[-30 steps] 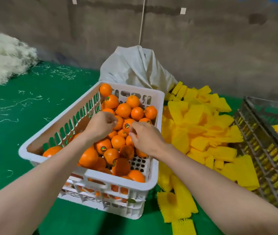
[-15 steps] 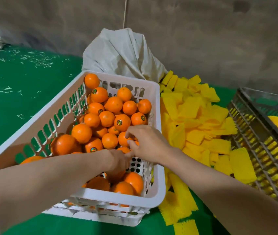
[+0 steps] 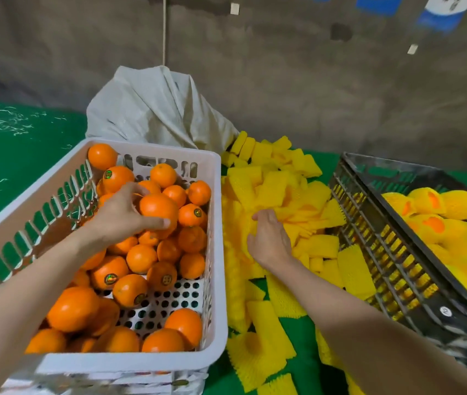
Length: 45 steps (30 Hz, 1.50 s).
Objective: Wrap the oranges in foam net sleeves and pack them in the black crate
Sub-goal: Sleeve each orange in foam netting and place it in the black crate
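Since half a second ago the right hand (image 3: 269, 240) has left the white crate (image 3: 129, 362) and lies on the pile of yellow foam net sleeves (image 3: 280, 186) just right of that crate. Its fingers curl down into the foam; whether they pinch a sleeve cannot be told. Over the crate's far half, the left hand (image 3: 121, 215) grips one orange (image 3: 158, 208), thumb and fingers spread round it, above the loose oranges (image 3: 141, 258). Further right, beyond the sleeves, the black crate (image 3: 383, 252) holds wrapped oranges (image 3: 440, 212).
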Available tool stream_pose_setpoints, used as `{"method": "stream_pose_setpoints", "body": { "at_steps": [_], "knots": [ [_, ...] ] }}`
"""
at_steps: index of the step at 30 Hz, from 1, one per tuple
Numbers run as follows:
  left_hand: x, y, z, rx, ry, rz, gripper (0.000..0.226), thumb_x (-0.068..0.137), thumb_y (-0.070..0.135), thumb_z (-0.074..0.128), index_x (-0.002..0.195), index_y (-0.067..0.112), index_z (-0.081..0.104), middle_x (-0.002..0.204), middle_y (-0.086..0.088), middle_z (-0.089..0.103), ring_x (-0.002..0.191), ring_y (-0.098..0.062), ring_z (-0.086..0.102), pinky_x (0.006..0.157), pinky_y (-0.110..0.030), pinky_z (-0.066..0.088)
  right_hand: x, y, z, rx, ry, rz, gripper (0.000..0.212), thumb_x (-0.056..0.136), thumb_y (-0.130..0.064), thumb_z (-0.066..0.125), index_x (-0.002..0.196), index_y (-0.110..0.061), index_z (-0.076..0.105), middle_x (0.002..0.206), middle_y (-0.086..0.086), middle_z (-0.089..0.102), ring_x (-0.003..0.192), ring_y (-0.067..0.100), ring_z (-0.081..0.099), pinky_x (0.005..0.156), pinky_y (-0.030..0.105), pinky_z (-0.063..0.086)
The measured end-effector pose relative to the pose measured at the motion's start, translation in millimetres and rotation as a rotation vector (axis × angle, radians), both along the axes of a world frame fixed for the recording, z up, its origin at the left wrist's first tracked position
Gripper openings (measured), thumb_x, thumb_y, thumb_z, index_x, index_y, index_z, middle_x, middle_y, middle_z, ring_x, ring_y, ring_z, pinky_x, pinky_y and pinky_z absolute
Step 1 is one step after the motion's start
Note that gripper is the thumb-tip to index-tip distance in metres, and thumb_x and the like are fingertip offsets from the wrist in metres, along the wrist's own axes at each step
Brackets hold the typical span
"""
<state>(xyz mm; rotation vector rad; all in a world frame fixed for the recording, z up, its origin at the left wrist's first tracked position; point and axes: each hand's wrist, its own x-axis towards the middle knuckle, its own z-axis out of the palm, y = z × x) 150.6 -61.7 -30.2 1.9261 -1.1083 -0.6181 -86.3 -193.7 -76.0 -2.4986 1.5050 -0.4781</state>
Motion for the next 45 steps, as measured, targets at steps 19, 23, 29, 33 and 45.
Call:
{"method": "stream_pose_setpoints", "body": {
  "at_steps": [19, 23, 29, 33, 45],
  "knots": [
    [-76.2, 3.6, 51.9, -0.481, 0.867, -0.061, 0.064, 0.066, 0.019, 0.073, 0.124, 0.011, 0.049, 0.124, -0.014, 0.059, 0.107, -0.031, 0.064, 0.077, -0.042, 0.056, -11.2, -25.6, -29.5, -0.01, 0.299, 0.119, 0.05, 0.09, -0.016, 0.056, 0.133, -0.012, 0.03, 0.138, 0.012, 0.035, 0.109, 0.032, 0.055, 0.081, 0.041, 0.047],
    [-88.2, 1.8, 52.1, -0.475, 0.865, -0.037, 0.063, 0.066, 0.016, 0.072, 0.124, 0.01, 0.049, 0.122, -0.013, 0.06, 0.105, -0.029, 0.065, 0.071, -0.036, 0.058, -19.3, -24.7, -30.2, 0.018, 0.246, 0.066, 0.034, 0.087, -0.005, 0.047, 0.12, -0.007, 0.043, 0.12, 0.013, 0.055, 0.11, 0.031, 0.056, 0.081, 0.037, 0.046],
    [-118.1, -3.3, 49.5, -0.43, 0.882, -0.061, 0.043, 0.068, 0.022, 0.068, 0.108, 0.009, 0.059, 0.11, -0.008, 0.065, 0.09, -0.018, 0.071, 0.07, -0.032, 0.059, -53.9, -13.2, 17.4, 0.187, -0.468, 0.099, 0.041, 0.084, -0.004, 0.05, 0.122, -0.02, 0.05, 0.06, 0.0, 0.054, 0.06, 0.018, 0.055, 0.056, 0.032, 0.038],
    [-155.0, -15.8, 50.3, -0.435, 0.953, -0.087, 0.048, 0.073, 0.039, 0.06, 0.118, 0.021, 0.056, 0.113, -0.006, 0.068, 0.101, -0.024, 0.067, 0.088, -0.04, 0.048, -90.2, 3.9, 52.3, 0.629, -0.926, 0.199, 0.047, 0.084, 0.014, 0.041, 0.119, -0.012, 0.059, 0.052, -0.007, 0.046, 0.051, 0.009, 0.043, 0.052, 0.026, 0.036],
    [-292.6, -47.3, 34.6, -0.707, 0.626, 0.297, 0.023, 0.093, 0.035, 0.053, 0.112, 0.033, 0.041, 0.093, 0.027, 0.043, 0.064, 0.035, 0.043, 0.053, 0.008, 0.031, -126.8, 55.1, 53.4, 0.407, -1.009, 0.175, 0.024, 0.085, 0.0, 0.06, 0.099, -0.019, 0.059, 0.1, 0.001, 0.067, 0.096, 0.024, 0.064, 0.082, 0.036, 0.053]
  ]
}}
